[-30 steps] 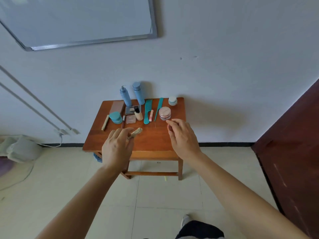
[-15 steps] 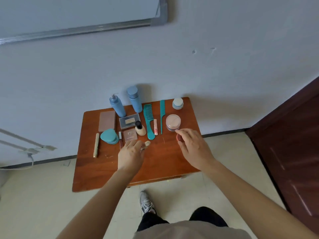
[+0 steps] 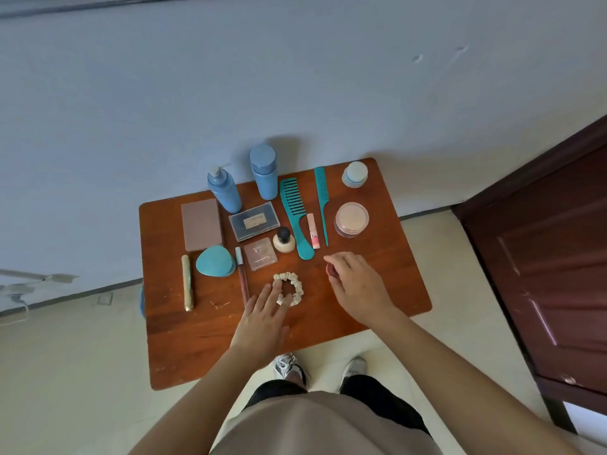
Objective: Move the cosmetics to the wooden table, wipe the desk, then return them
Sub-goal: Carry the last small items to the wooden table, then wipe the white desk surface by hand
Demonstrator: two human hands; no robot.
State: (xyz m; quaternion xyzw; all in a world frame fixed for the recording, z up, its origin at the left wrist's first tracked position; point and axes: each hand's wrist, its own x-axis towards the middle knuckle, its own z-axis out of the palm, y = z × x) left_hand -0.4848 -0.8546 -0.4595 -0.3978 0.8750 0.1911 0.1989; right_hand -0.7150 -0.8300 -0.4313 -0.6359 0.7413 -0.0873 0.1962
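Left hand (image 3: 262,318) flat on cream scrunchie (image 3: 295,280), right hand (image 3: 358,284) tight around small red item (image 3: 331,269); palette label (image 3: 254,220) unreadable

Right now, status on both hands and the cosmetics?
Left hand flat, touching scrunchie. Right hand pinches small red item. Cosmetics spread on wooden table. No obstruction seen.

One wide-angle camera is sitting on the person's head, looking forward and steeply down from standing height; it is taking in the whole small reddish-brown wooden desk (image 3: 203,349) near the frame's middle, the pale blue-grey wall (image 3: 295,93) beyond, the dark brown door (image 3: 542,274) at right, and the person's grey sneakers (image 3: 289,369) directly below
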